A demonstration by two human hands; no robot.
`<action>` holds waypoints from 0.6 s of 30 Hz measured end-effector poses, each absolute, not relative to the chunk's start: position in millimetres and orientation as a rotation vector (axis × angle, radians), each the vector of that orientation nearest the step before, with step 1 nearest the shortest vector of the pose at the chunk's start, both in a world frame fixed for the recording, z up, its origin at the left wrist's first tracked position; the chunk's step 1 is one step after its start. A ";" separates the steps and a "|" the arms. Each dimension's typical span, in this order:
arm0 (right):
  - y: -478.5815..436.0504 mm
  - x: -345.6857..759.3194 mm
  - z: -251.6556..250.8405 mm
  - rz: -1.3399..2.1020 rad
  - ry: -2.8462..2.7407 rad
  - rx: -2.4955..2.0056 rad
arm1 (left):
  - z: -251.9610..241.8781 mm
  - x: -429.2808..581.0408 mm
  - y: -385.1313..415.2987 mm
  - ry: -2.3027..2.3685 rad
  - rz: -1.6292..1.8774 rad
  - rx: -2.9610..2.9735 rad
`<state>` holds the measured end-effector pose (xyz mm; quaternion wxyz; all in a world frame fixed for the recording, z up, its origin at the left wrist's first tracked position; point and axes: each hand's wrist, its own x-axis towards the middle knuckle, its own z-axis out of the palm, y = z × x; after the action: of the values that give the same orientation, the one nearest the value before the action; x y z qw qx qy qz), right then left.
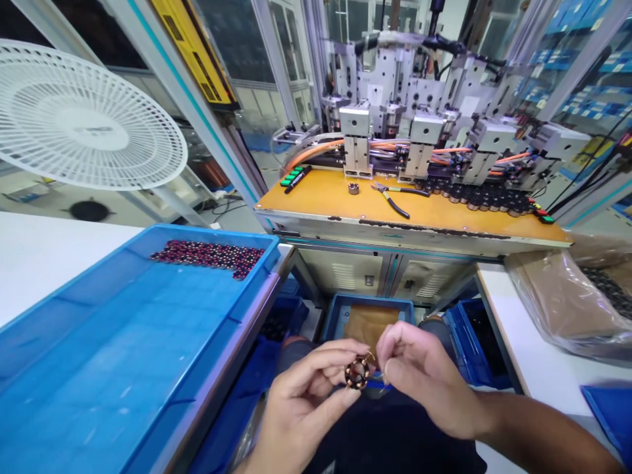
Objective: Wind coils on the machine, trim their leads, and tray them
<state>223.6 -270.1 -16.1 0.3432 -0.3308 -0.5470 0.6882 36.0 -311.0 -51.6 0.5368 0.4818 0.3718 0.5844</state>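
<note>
Between the thumb and fingers of my left hand (306,395) sits a small ring-shaped motor stator (356,373), its black core wound with copper. Its open face is turned towards me. Thin copper wire ends (371,356) stick out from its right side. My right hand (419,372) is closed in a pinch just right of the stator, at the wire ends; its fingertips partly hide them. Both hands are above my lap.
A blue tray (133,447) on the left holds many stators (207,255) at its far end. Ahead, a machine (385,99) stands behind an orange bench (326,204) with cutting pliers (395,201), one stator (353,188) and a row of them. A plastic-lined box (553,303) is at right.
</note>
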 end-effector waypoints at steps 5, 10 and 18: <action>-263.4 221.6 -2.6 1.723 -1.626 -0.972 | -46.4 38.4 -306.5 0.886 1.330 1.141; -258.3 232.0 -4.1 1.761 -1.720 -0.958 | -49.2 42.0 -308.2 0.859 1.273 0.982; -238.3 249.9 12.5 2.046 -1.771 -1.005 | -39.4 46.3 -312.8 0.897 1.234 0.857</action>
<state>249.9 -238.3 12.5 0.1273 -0.3452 -0.6086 0.7031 46.3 -312.8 -39.4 0.6413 0.3758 0.3933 0.5412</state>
